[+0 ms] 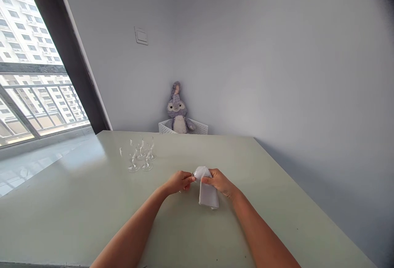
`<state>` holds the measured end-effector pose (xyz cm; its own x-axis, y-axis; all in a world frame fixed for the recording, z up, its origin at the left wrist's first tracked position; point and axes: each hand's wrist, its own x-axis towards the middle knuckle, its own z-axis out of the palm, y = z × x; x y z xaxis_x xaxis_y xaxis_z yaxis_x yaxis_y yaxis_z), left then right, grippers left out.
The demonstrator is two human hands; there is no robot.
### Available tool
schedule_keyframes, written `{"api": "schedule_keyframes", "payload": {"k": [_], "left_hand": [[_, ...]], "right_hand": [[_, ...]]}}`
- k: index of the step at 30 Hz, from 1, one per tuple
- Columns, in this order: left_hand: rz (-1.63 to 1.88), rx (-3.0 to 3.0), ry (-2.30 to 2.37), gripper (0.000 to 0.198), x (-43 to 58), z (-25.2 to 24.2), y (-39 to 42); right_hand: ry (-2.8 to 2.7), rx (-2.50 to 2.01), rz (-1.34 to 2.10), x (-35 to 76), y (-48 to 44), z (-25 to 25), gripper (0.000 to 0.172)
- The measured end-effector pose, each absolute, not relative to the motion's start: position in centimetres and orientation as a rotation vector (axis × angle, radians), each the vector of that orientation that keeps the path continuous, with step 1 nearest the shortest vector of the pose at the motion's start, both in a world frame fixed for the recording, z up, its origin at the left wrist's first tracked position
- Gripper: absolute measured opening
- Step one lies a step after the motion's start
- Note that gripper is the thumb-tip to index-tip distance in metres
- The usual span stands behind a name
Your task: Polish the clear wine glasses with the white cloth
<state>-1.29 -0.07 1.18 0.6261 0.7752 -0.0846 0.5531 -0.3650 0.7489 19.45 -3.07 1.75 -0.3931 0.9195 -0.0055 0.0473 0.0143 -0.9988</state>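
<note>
Over the middle of the pale green table [76, 202] my two hands meet. My right hand [219, 182] is closed on a white cloth [207, 194], which wraps over something and hangs down toward the tabletop. My left hand [180, 181] is closed in a pinch at the cloth's left side, gripping a small clear glass piece that is mostly hidden by cloth and fingers. Several clear stemmed glasses [140, 156] stand in a cluster farther back and to the left, apart from both hands.
A grey plush toy [177, 110] sits in a white perforated basket [200, 128] behind the table's far edge, against the grey wall. A large window [27, 75] with a dark frame is at the left. A wall switch [141, 36] is above.
</note>
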Motion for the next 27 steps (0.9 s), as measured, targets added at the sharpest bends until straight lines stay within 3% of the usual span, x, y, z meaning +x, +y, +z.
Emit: {"api": "schedule_keyframes", "payload": {"k": [3,8,15,23,27], "left_hand": [[0.571,2.383,1.233,0.038,-0.8,1.3,-0.5],[0.711,2.739,1.322,0.041,-0.3,1.3,-1.0],[0.705,2.758,1.38,0.034,-0.2,1.2,-0.9],[0.877,2.747,1.37,0.04,-0.4,0.8,-0.8],[0.771,2.533,1.231,0.043,-0.8,1.1,-0.4]], "right_hand": [[-1.432,-1.057,1.425,18.9,-2.9,1.4,0.044],[-1.323,-1.035,1.458,18.4,-3.0,1.6,0.045],[-1.307,-1.041,1.493,18.4,-3.0,1.5,0.046],[-1.359,-1.022,1.472,18.8,-3.1,1.8,0.044],[-1.547,-1.003,1.43,19.7,-3.6,2.9,0.045]]}}
